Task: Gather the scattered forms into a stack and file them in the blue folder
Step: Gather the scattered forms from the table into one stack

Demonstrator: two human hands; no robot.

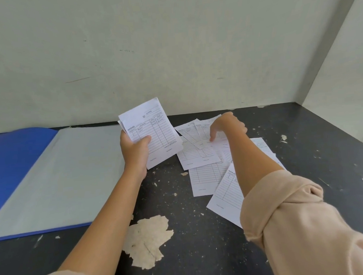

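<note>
1. Left hand is held up just right of the blue folder, thumb clamped over the gathered forms.
2. Right hand is reached out further right of it, index fingertip pressed on the loose forms.

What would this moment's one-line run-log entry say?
phase: gathering | left hand: grips collected stack | right hand: fingertip touches scattered forms | blue folder: open, no forms on it

Folder lies left of scattered forms on table.
</note>
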